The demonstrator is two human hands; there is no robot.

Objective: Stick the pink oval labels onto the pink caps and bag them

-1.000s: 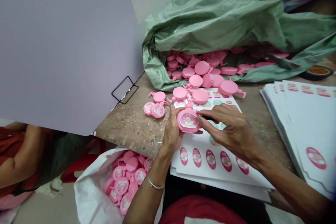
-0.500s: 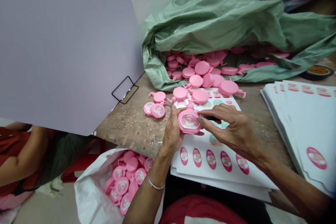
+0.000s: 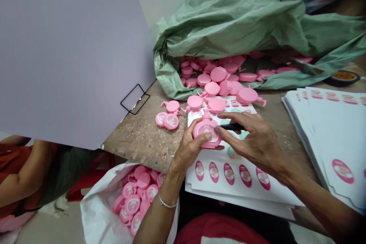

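A pink bottle-shaped plastic piece with a round picture sticker on its face sits between both hands, just above a sticker sheet. My left hand grips it from the left, thumb laid across its front. My right hand touches its right edge with the fingertips and also holds a thin black tool between the fingers. Rows of oval pink stickers show on the sheet below the hands.
A green sack at the back spills several plain pink pieces onto the table. Two stickered pieces lie left of my hands. A white bag below holds stickered pieces. Stacked sheets lie right. Another person's arm is at left.
My left thumb has slid from the piece's left side onto its front face. The piece has tipped slightly. The right hand has barely shifted.
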